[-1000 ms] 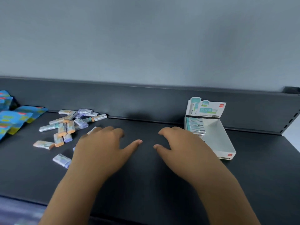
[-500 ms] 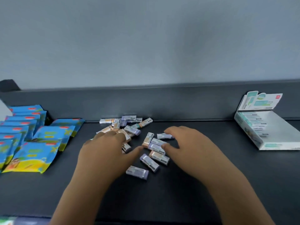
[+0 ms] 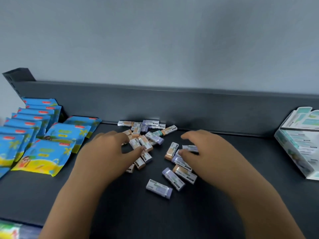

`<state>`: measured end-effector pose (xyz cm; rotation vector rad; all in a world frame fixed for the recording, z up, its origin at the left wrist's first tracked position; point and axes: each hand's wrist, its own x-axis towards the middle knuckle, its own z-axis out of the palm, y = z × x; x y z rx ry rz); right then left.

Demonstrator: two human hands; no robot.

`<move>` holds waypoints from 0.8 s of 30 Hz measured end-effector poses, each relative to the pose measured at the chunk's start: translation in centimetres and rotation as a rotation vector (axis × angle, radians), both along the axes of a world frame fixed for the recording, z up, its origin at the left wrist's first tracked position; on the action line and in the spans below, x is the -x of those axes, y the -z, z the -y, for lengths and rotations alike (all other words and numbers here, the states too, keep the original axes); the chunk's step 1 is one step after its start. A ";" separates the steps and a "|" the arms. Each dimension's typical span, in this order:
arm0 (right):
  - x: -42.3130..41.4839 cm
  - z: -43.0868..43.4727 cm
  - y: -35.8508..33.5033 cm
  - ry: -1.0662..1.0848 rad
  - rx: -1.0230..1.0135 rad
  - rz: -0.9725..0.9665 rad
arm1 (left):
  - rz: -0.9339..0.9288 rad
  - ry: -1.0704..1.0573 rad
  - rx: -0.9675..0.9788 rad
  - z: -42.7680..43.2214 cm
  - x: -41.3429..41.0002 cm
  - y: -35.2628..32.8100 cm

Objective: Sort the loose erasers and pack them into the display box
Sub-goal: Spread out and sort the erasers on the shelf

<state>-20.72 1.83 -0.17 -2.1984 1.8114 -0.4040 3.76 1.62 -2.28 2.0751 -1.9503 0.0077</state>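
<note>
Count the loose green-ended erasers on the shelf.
1: the green eraser lies at the back of the pile, beside an orange eraser. Others may be hidden under the left hand or right hand.

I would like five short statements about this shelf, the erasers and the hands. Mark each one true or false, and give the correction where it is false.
1. The display box stands on the right, apart from the loose erasers. True.
2. The blue packets lie to the right of the loose erasers. False: they lie on the left.
3. The left hand and the right hand are both at the pile. True.
4. Every loose eraser has a purple end. False: several have orange ends.
5. The display box is empty. False: packed erasers are in it.
</note>
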 end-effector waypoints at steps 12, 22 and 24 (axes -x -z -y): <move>-3.8 1.9 -1.9 -0.014 0.030 -0.046 | -0.151 0.264 -0.078 3.3 -5.3 -3.2; -10.1 4.7 -2.7 0.011 -0.007 -0.222 | 0.021 0.385 -0.244 7.3 -9.5 -1.7; -11.3 4.4 -2.7 0.001 0.016 -0.216 | 0.055 0.403 -0.294 7.4 -9.5 -1.3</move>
